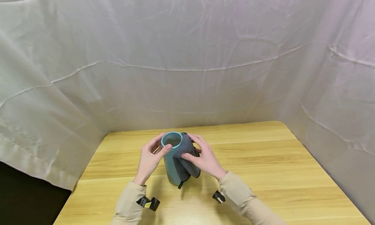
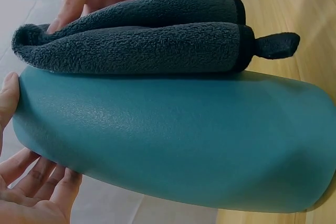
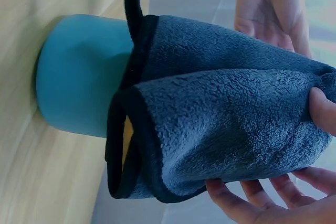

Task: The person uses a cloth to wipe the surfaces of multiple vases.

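A teal vase [image 1: 170, 168] with an open round mouth stands upright on the wooden table. My left hand [image 1: 150, 158] grips it near the rim, thumb toward me and fingers around the far left side. Against the vase's right side hangs a folded dark grey cloth [image 1: 187, 153] with black edging and a small loop. My right hand [image 1: 206, 156] pinches this cloth near its top, thumb in front and fingers behind. In the right wrist view the cloth [image 3: 220, 114] covers much of the vase [image 3: 84, 74]. The left wrist view shows the vase's smooth side [image 2: 173, 135] uncovered.
The wooden table [image 1: 263, 173] extends around the vase, its rounded far corner at the right. Pale curtains [image 1: 187, 88] enclose the back and both sides. A black wrist device [image 1: 149, 203] sits on the left sleeve, and another [image 1: 218, 197] by the right sleeve.
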`<state>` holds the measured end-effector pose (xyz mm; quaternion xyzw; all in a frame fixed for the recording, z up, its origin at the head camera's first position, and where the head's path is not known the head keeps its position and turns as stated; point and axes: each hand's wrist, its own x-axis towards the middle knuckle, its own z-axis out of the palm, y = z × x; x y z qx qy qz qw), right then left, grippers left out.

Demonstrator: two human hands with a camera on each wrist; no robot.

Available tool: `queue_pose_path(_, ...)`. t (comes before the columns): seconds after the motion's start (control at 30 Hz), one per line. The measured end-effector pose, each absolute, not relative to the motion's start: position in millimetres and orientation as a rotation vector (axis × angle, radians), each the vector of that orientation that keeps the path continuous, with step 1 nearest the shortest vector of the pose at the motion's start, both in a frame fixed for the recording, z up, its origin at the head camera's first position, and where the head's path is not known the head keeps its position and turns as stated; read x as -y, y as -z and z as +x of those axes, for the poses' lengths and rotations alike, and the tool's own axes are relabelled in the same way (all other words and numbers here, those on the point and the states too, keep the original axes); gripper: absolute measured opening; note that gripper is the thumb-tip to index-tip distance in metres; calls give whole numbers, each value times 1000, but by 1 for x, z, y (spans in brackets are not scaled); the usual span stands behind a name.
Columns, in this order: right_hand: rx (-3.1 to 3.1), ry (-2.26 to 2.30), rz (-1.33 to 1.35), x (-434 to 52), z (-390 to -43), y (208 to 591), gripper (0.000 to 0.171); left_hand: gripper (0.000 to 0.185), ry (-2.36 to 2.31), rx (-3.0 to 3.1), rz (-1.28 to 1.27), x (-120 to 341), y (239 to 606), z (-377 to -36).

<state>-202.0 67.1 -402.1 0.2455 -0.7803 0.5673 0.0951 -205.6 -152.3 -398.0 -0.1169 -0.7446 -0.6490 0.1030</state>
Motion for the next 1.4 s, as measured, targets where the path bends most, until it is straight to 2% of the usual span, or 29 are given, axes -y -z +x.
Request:
queue_pose_path(0.23,2307,-1693,744,-70,-204,408,65,54,1912,2202,-344,151,398,-206)
queue_pose_path(0.6,2416,-1776,663,-80,-205,451,66,54,1886,2208,-346,149,398,-207)
queue_pose_path(0.8,2419,-1797,655,-80,-206,461,66,53,1879,2214,-346,150,398,-208)
queue_pose_path(1.0,2402,-1793,639,-78,-205,452,65,53,1889,2210,-345,150,399,-209)
queue_pose_path(1.4,2310,-1655,703,-69,-208,407,63,52,1901,2192,-361,149,398,-208)
